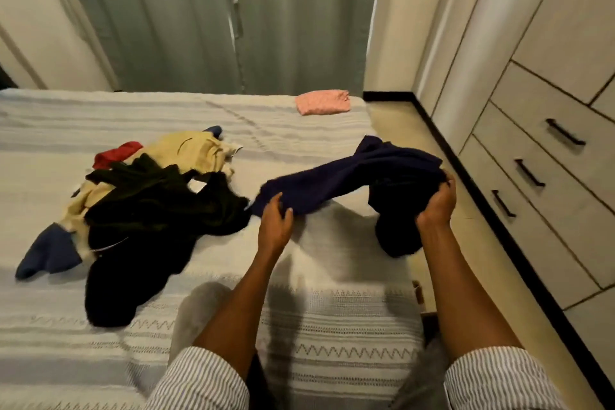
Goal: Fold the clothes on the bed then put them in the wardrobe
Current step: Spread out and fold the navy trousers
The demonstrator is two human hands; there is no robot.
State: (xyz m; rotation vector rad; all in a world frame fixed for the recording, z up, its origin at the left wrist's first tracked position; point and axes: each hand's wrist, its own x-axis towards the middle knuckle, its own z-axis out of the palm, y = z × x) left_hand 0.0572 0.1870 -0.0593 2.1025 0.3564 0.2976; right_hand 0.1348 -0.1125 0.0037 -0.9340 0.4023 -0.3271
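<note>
Looking across the bed (50, 150) from its left side, we first meet a loose heap of unfolded clothes: a blue piece (46, 253) at the near left edge, a red one (114, 153) at the far side, cream garments (189, 150) behind, and black garments (146, 213) sprawled over the top toward us. Just right of that heap we hold up a dark navy garment (349, 170), stretched between both hands above the striped bedspread. Our left hand (274, 215) has its fingers curled round the cloth's left end; our right hand (437, 200) grips the bunched right end, from which a fold hangs down. Beyond, near the bed's far right corner, a folded pink garment (322, 102) lies flat. Farthest right stands the wardrobe (549, 43), its drawers pushed in, dark handles showing.
</note>
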